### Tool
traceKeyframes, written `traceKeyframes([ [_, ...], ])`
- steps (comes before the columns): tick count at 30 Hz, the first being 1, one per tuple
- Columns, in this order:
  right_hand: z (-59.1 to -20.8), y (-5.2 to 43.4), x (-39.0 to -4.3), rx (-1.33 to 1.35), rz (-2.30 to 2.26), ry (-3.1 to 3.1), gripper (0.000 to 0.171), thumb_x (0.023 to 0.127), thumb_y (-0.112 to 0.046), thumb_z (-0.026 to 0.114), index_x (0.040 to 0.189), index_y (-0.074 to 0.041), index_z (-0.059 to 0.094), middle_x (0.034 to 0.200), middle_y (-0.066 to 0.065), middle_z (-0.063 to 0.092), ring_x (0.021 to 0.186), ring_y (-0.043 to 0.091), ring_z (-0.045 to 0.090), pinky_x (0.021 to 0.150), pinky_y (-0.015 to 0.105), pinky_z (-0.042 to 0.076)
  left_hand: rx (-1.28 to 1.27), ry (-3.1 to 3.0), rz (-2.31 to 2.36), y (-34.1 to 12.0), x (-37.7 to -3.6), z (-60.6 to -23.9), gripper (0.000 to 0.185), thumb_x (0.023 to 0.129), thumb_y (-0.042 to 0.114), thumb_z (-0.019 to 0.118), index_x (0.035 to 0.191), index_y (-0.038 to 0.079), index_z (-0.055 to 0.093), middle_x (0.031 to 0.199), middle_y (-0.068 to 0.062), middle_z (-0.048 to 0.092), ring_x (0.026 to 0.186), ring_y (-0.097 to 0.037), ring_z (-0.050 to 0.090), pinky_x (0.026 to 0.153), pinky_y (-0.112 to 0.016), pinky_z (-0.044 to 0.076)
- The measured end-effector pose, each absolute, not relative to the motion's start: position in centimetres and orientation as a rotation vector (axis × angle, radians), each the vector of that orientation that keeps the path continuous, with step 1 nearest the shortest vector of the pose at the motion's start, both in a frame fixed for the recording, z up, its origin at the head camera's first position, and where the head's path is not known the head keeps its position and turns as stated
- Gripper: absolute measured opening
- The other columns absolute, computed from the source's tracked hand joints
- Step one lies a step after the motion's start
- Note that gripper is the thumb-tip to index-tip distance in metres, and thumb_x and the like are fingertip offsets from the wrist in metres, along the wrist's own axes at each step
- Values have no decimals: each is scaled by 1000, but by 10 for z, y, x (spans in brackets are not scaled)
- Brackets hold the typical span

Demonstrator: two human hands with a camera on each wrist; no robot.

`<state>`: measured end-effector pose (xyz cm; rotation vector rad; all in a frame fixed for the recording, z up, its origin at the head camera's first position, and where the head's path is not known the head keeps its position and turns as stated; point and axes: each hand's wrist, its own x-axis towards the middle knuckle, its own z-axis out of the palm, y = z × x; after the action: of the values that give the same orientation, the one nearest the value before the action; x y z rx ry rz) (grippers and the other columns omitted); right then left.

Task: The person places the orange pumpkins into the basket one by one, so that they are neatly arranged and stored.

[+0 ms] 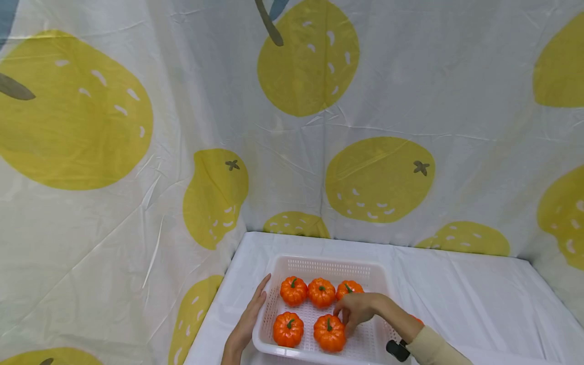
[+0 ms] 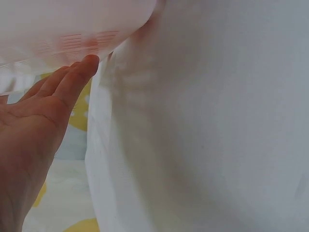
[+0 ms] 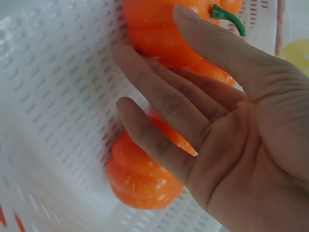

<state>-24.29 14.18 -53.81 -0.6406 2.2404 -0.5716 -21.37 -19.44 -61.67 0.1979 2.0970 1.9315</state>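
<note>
While right hand [image 1: 355, 310] fingers [image 3: 159, 104] lie straight on pumpkin [image 1: 329, 332] inside basket [image 1: 269, 304], left hand [image 1: 246, 322] flat against its side: may roll pumpkin, or slide basket on table [image 1: 456, 299].

Left hand [image 1: 246, 320] lay flat with straight fingers [image 2: 72, 79] together, palm turned inward, right hand [image 1: 357, 311] reached in from the right, fingers [image 3: 159, 104] extended and slightly spread, sleeved forearm angled back.
</note>
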Motion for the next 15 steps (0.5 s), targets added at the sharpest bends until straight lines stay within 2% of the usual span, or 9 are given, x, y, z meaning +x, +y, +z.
traceKeyframes([
  [9, -540, 130, -243, -638, -570, 2237, 29, 85, -14, 85, 112, -14, 74, 84, -6, 72, 75, 4, 63, 73, 21, 56, 233, 2099, 1927, -195, -215, -615, 58, 111, 53, 25, 166, 39, 16, 177, -7, 7, 161, -45, 7, 122, -75, 12],
  [15, -527, 143, -242, -691, -747, 2169, 39, 86, -12, 84, 123, -8, 72, 87, -3, 76, 78, 4, 68, 75, 20, 57, 232, 2098, 1929, -195, -214, -615, 58, 111, 53, 25, 166, 38, 15, 177, -7, 6, 161, -44, 6, 122, -75, 11],
])
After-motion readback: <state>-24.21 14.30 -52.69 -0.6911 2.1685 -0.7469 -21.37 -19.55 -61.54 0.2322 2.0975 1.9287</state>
